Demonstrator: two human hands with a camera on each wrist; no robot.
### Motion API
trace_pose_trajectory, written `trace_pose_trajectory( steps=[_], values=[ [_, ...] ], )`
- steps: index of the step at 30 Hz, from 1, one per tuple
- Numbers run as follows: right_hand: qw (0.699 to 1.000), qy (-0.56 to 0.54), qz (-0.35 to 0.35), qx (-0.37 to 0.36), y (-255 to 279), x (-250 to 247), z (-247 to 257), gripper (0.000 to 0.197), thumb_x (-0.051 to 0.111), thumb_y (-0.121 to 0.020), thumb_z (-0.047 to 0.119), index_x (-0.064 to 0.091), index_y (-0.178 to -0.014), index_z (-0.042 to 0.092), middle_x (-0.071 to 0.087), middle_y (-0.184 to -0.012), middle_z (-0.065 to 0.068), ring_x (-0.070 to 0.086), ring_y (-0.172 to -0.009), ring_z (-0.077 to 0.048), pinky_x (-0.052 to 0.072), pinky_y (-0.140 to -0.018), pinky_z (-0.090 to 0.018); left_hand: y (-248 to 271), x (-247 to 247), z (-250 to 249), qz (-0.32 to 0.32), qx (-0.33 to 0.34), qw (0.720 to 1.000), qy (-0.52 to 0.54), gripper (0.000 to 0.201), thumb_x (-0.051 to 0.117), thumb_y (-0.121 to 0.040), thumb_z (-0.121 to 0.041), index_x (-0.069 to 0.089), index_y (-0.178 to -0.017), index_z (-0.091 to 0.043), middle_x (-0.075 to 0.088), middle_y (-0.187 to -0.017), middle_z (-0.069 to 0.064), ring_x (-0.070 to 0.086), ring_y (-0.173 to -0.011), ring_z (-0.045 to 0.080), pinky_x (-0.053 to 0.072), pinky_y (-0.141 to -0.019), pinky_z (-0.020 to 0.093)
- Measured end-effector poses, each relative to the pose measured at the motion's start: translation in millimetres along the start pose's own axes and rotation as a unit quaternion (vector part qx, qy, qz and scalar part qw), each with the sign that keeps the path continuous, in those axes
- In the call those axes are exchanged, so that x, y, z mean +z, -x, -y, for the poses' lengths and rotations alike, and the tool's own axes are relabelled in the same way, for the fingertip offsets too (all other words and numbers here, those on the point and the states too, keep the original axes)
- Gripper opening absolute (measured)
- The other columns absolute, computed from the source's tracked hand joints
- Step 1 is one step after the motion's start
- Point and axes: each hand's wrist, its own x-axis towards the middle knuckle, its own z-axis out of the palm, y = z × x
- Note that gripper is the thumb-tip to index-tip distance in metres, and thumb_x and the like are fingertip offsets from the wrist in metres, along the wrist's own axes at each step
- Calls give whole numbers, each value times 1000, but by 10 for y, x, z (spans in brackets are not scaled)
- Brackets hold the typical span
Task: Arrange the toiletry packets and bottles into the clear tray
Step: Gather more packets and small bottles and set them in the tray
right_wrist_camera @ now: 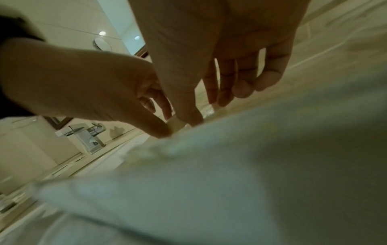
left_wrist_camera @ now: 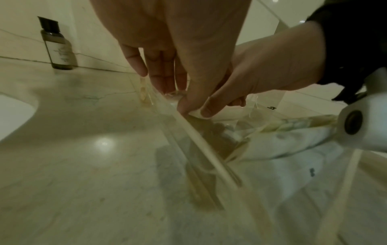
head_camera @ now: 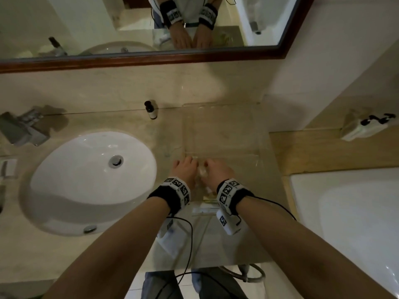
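Clear acrylic tray (head_camera: 220, 130), square and shallow, sits on the beige marble counter (head_camera: 121, 117) to the right of the white oval sink (head_camera: 90, 180), pushed back near the wall; its far part looks bare, though glare makes small contents hard to rule out. Flat transparent toiletry packets (left_wrist_camera: 293, 149) with white and yellowish contents lie heaped at the tray's near edge, under the wrists. Small dark bottle with a black cap and pale label (head_camera: 151, 110) stands upright on the counter by the wall, left of the tray and apart from it. Left hand (head_camera: 185, 169) and right hand (head_camera: 218, 171) meet at the near rim; the left thumb and fingers (left_wrist_camera: 184, 106) pinch a small white packet end (left_wrist_camera: 196, 114), and the right thumb presses the same piece, its other fingers (right_wrist_camera: 270, 79) hanging loosely extended. Judging by this, sorting has barely begun: the packets need laying out and the bottle is not yet brought in
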Motion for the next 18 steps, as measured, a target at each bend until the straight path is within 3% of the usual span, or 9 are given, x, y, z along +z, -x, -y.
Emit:
trace_pose_trajectory(
  steps=[4, 10, 18],
  values=[
    [998, -53, 6, 26, 2, -19, -46, 38, 56, -86, 29, 46, -121, 20, 59, -117, -6, 62, -93, -26, 53, -81, -37, -46, 15, -33, -2, 0, 1000, -16, 46, 50, -85, -6, 39, -130, -10, 41, -134, 9, 39, -128, 26, 28, -105, 37],
    [997, -63, 10, 33, 32, -8, -77, 48, 57, -87, 35, 41, -129, 17, 56, -126, -6, 59, -106, -27, 50, -89, -39, -63, 55, -40, -22, 1, 1000, 2, 39, 41, -90, -5, 39, -130, -5, 38, -135, 12, 38, -127, 26, 30, -103, 34],
    [994, -89, 34, 51, 47, -41, -59, 50, 61, -85, 34, 40, -126, 15, 58, -120, -7, 60, -101, -28, 48, -82, -33, -74, 52, 57, -27, 17, 999, 0, 37, 47, -89, -14, 43, -126, -6, 40, -132, 11, 40, -125, 26, 29, -103, 33]
  ],
)
